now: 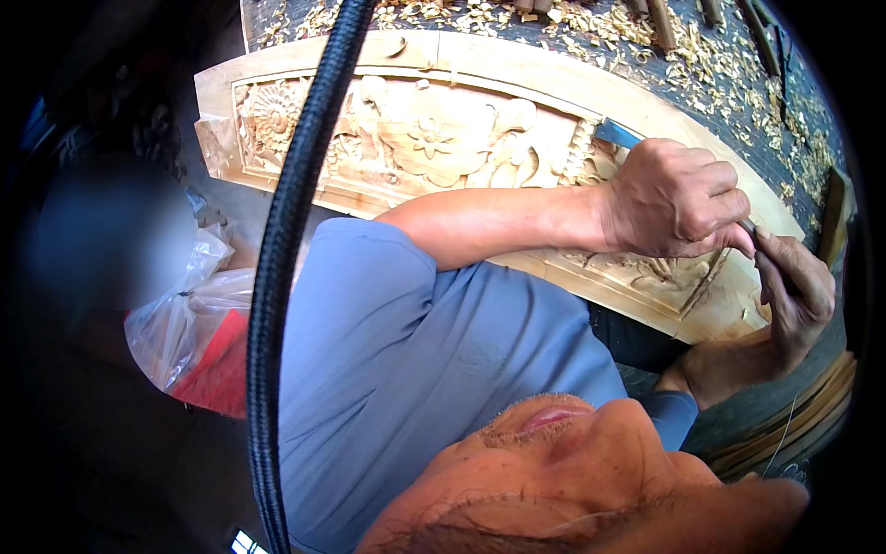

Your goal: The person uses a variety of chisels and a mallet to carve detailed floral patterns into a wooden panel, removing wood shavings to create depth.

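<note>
A pale wooden panel (461, 134), carved in relief with flowers and scrollwork, lies across the upper middle. My left hand (674, 198) is closed in a fist over its right part, gripping a thin dark tool (749, 228). My right hand (796, 286), just right of and below it, pinches the same tool between thumb and fingers. The tool's working end is hidden. A narrow blue piece (614, 133) shows on the panel just beyond my left hand; I cannot tell whether it joins the tool. My left forearm covers part of the carving.
A dark bench (738, 111) carries wood shavings and several tool handles (663, 26). A black braided cord (295, 194) crosses the left side. A plastic bag with something red (208, 369) lies left. A head and blue-shirted torso (443, 351) fill the lower middle. Wooden strips (794, 425) stand lower right.
</note>
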A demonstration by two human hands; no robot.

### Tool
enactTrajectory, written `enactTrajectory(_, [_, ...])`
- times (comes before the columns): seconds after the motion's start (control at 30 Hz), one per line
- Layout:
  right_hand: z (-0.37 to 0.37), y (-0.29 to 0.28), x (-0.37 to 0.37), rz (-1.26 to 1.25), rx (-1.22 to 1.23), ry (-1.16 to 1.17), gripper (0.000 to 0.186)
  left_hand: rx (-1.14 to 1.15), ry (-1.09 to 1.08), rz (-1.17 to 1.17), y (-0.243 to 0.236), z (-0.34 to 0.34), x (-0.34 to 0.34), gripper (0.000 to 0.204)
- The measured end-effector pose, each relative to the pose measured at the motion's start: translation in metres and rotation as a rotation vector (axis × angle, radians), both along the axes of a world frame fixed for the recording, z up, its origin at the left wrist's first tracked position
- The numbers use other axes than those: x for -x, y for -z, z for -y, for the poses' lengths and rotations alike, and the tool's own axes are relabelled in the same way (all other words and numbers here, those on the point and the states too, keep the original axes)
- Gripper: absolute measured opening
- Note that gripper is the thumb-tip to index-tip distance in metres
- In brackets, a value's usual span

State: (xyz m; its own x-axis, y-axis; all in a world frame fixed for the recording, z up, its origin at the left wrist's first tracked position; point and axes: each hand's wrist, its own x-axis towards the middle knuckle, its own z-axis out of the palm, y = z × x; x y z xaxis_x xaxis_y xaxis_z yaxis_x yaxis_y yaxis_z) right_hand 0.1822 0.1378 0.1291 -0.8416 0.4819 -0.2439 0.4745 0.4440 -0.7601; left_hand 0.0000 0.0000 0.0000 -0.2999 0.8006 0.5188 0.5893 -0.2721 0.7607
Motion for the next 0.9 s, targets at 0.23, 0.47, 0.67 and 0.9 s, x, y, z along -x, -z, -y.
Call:
enactTrajectory(0.23, [0.012, 0.048, 0.015, -0.181, 0.069, 0.039, 0.033, 0.032, -0.035, -0.132, 0.01, 0.012, 0.027, 0.034])
enactTrajectory(0.47, [0.015, 0.044, 0.032, -0.24, 0.066, 0.011, 0.031, 0.07, -0.026, -0.099, 0.0, 0.016, 0.036, 0.027])
enactTrajectory(0.67, [0.022, 0.059, 0.04, -0.264, 0.099, 0.026, 0.034, 0.082, -0.074, -0.11, -0.001, 0.023, 0.043, 0.024])
enactTrajectory(0.9, [0.008, 0.028, 0.023, -0.162, 0.069, -0.054, 0.038, 0.005, 0.046, -0.204, 0.003, 0.021, 0.035, 0.037])
